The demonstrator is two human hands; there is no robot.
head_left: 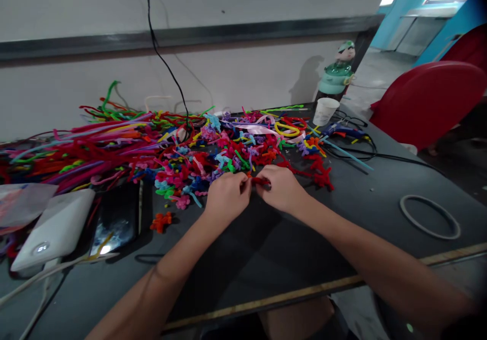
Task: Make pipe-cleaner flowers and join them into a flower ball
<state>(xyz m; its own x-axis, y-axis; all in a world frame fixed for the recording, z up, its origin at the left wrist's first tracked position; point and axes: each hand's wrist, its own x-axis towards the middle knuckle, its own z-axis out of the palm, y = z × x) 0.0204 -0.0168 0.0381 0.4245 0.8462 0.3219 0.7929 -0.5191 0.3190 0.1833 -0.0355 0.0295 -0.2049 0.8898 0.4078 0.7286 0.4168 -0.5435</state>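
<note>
Right hand [279,188] is closed with bent fingers on a small red fuzzy piece [261,181], and the left hand [229,193] pinches at its other end. The piece is between the two hands, above the near part of the table [266,248]. Its exact shape I cannot tell well from my remote place, because the fingers cover much of it.

Just behind the hands I see a heap of twisted fuzzy pieces [222,160] in many colours. To the left of the left hand, apart from this heap, lies one orange piece [162,222]. Further left I find a dark phone [117,218], then a white power bank [55,226] with a cable plugged in. Behind these are spread long fuzzy strips [102,147].

On my right side, a grey ring [443,236] lies flat near the table edge. A white cup [326,111] stands in front of a green bottle [337,73], and beyond the table is a red chair [429,104].
</note>
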